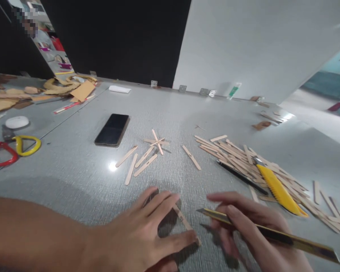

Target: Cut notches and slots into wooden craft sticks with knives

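My left hand (pixel 147 230) lies flat on the grey table (pixel 73 173), fingers spread, pressing down a wooden craft stick (pixel 184 221) marked with dark lines. My right hand (pixel 252 230) grips a slim gold-coloured utility knife (pixel 272 234), whose blade tip points left just above the table near the stick's upper end. A small group of loose sticks (pixel 143 158) lies a little beyond my left hand, and one marked stick (pixel 191 157) lies apart from it.
A large heap of sticks (pixel 243 158) covers the right side, with a yellow cutter (pixel 277 187) and a black pen (pixel 240 176) on it. A black phone (pixel 112 129) lies at centre. Red and yellow scissors (pixel 14 147) and cardboard scraps (pixel 59 88) sit left.
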Demonstrator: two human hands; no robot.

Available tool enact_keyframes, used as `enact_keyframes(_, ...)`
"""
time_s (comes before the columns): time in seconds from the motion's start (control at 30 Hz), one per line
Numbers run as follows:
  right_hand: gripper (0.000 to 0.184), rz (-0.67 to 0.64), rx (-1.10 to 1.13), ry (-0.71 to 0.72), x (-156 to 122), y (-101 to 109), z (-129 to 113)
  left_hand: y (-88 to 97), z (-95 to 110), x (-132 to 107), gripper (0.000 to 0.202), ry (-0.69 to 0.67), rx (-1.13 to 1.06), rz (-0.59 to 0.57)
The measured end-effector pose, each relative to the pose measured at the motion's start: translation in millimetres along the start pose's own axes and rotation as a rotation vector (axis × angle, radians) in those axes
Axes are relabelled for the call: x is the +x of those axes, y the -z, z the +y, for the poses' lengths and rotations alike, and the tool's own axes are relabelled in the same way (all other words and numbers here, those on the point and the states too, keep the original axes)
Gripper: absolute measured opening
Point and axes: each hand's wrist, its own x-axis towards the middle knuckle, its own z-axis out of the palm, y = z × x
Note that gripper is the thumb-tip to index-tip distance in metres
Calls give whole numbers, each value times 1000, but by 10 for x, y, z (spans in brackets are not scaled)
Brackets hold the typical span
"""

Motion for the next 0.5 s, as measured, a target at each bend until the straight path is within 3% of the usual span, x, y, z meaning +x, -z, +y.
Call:
enact_keyframes(0.1, 27, -15, -49, -46, -27, -83, -12, 1, 4, 4, 48, 8, 4, -68)
enact_keyframes(0.23, 20, -69, -194, 17, -26, -158, -32, -13, -37, 2, 48, -28, -49, -81)
enact_keyframes(0.37, 23, -91, -35, -157, -10, -231, -89, -20, -65, -15, 41, -43, -91, -120)
enact_keyframes(0.5, 22, -110, -140, -22, 10, -245, -96, -6, -55, -16, 46, -34, -94, -105)
